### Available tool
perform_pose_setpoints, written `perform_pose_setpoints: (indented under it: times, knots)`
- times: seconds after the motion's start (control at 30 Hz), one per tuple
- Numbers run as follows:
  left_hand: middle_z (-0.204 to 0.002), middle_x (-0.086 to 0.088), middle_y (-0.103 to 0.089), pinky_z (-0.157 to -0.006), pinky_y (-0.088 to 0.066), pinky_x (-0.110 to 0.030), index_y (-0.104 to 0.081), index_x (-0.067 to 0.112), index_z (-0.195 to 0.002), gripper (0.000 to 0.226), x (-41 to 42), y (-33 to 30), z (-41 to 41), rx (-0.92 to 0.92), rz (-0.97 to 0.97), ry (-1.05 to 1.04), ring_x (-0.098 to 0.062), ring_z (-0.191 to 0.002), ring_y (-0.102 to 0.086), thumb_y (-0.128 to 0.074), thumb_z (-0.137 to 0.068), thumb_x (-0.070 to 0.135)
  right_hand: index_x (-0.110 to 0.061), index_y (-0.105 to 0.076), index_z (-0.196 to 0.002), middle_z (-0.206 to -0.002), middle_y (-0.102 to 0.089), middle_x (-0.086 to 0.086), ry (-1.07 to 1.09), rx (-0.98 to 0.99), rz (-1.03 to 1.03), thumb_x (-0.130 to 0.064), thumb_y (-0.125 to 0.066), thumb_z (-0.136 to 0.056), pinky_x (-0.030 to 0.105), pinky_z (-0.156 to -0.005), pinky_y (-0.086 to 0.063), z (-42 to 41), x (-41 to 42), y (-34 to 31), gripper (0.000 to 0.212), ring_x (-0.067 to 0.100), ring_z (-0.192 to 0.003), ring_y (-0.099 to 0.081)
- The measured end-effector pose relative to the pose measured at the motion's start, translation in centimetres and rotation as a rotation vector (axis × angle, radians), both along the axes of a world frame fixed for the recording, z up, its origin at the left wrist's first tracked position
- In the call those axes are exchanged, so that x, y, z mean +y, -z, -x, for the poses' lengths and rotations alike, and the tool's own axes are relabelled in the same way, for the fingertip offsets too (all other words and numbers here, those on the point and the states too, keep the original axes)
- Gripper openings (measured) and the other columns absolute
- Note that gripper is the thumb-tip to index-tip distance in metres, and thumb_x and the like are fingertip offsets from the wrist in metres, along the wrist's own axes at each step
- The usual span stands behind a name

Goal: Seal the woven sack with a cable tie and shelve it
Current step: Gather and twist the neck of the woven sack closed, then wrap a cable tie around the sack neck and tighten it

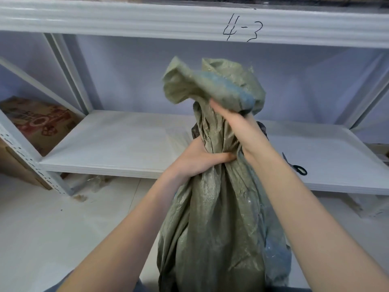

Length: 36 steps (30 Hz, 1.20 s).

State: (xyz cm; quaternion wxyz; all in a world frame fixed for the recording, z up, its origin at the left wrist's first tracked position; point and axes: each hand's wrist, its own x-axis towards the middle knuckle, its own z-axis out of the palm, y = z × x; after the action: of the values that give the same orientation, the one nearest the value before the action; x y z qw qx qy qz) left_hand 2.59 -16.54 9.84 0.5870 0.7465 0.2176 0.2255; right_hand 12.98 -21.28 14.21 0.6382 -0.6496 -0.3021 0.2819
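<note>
the fingers of the left hand (207, 158) are wrapped tight round the thin neck of the green woven plastic sack (212, 218), squeezing it shut. the fingers of the right hand (235, 121) are closed on the loose floppy top of the sack, a bit higher up, toward 1 o'clock from the left hand.

the sack stands in front of the person, near the front edge of the white metal shelf (126, 144). its long way runs up and down, fat bottom at 6 o'clock and open mouth at 12 o'clock, with the top flopping over toward 10 o'clock.

i think the step now is bunching the neck. to do it well, keep the low hand squeezing hard, and twist the top round so the neck gets thin and firm. i see no cable tie yet. black-handled scissors (299, 168) lie on the shelf at 3 o'clock. a brown cardboard box (40, 123) sits at 9 o'clock.
</note>
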Motion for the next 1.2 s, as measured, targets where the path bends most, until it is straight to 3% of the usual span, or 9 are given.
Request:
perform_pose_setpoints:
  times: [0.13, 0.2, 0.3, 0.4, 0.5, 0.57, 0.7, 0.97, 1.2]
  knots:
    - [-0.081, -0.004, -0.069, -0.072, -0.054, -0.027, -0.067, 0.002, -0.091, 0.017, 0.6, -0.2, -0.2, 0.147, -0.014, 0.031, -0.01, -0.072, -0.065, -0.068, -0.074, 0.006, -0.02, -0.047, -0.134, -0.123, -0.064, -0.004, 0.107, 0.224, -0.115, -0.055, -0.079, -0.05, 0.038, -0.1, -0.046, -0.8, -0.3, -1.3, 0.096, 0.015, -0.112, -0.061]
    - [-0.081, -0.009, -0.063, -0.07, -0.05, -0.033, -0.061, -0.009, -0.098, 0.041, 0.9, -0.4, -0.1, 0.229, -0.014, 0.065, -0.016, -0.073, -0.06, -0.068, -0.067, 0.018, -0.02, -0.059, -0.119, -0.111, -0.07, -0.004, 0.137, 0.234, -0.151, -0.044, -0.077, -0.064, 0.035, -0.091, -0.051, -1.3, -0.8, -1.4, 0.063, 0.014, -0.102, -0.066]
    - [-0.08, -0.01, -0.062, -0.068, -0.049, -0.028, -0.059, -0.009, -0.093, 0.026, 1.0, -0.5, 0.1, 0.268, -0.023, 0.112, -0.018, -0.072, -0.06, -0.063, -0.076, 0.009, -0.024, -0.056, -0.086, -0.092, -0.068, -0.005, 0.259, 0.145, -0.068, -0.031, -0.07, -0.078, 0.032, -0.082, -0.051, -1.9, -1.5, -1.2, 0.017, 0.013, -0.091, -0.065]
    - [-0.085, -0.008, -0.067, -0.072, -0.055, -0.027, -0.062, 0.006, -0.094, 0.016, 1.0, -0.8, 0.7, 0.285, 0.028, 0.131, -0.017, -0.077, -0.066, -0.059, -0.079, 0.004, -0.023, -0.063, -0.088, -0.095, -0.07, -0.004, 0.234, -0.074, 0.03, -0.041, -0.068, -0.077, 0.034, -0.089, -0.051, -2.3, -1.5, -0.9, 0.022, 0.013, -0.095, -0.065]
    - [-0.108, -0.017, -0.067, -0.084, -0.056, -0.042, -0.055, 0.007, -0.113, 0.053, 1.7, -0.1, 1.1, 0.272, 0.174, 0.045, -0.029, -0.094, -0.068, -0.063, -0.061, 0.013, -0.028, -0.061, -0.116, -0.11, -0.069, -0.009, 0.037, -0.135, 0.1, -0.06, -0.069, -0.068, 0.039, -0.098, -0.048, -2.6, -1.8, -1.2, 0.058, 0.013, -0.106, -0.063]
    - [-0.114, -0.02, -0.066, -0.09, -0.054, -0.047, -0.055, 0.007, -0.117, 0.064, 1.9, 0.2, 1.3, 0.212, 0.311, 0.026, -0.032, -0.099, -0.067, -0.069, -0.055, 0.012, -0.026, -0.062, -0.114, -0.112, -0.069, -0.006, -0.066, -0.129, 0.159, -0.069, -0.072, -0.055, 0.044, -0.099, -0.047, -3.0, -2.2, -1.3, 0.073, 0.017, -0.108, -0.063]
    - [-0.114, -0.008, -0.071, -0.095, -0.052, -0.041, -0.065, 0.018, -0.114, 0.044, 1.7, 0.3, 1.0, 0.069, 0.393, 0.125, -0.026, -0.104, -0.068, -0.076, -0.073, 0.01, -0.018, -0.062, -0.106, -0.106, -0.07, 0.0, -0.17, -0.118, 0.183, -0.064, -0.077, -0.044, 0.046, -0.098, -0.048, -3.3, -2.8, -1.0, 0.079, 0.019, -0.102, -0.064]
    - [-0.089, 0.0, -0.076, -0.089, -0.053, -0.034, -0.076, 0.021, -0.079, 0.013, 1.7, 0.9, 0.1, 0.045, 0.326, -0.13, -0.019, -0.089, -0.071, -0.072, -0.079, 0.033, -0.023, -0.039, -0.078, -0.079, -0.056, 0.0, 0.054, -0.091, 0.093, -0.042, -0.028, -0.099, 0.038, -0.082, -0.045, -3.8, -2.7, 0.2, 0.031, 0.017, -0.072, -0.062]
    - [-0.101, 0.003, -0.075, -0.09, -0.052, -0.031, -0.073, 0.017, -0.101, 0.025, 2.1, 0.9, 0.5, -0.005, 0.284, -0.2, -0.013, -0.097, -0.069, -0.071, -0.08, 0.03, -0.022, -0.045, -0.062, -0.058, -0.037, 0.0, 0.2, -0.363, 0.062, -0.027, -0.034, -0.1, 0.027, -0.053, -0.03, -5.5, -2.5, 1.9, 0.04, 0.004, -0.046, -0.036]
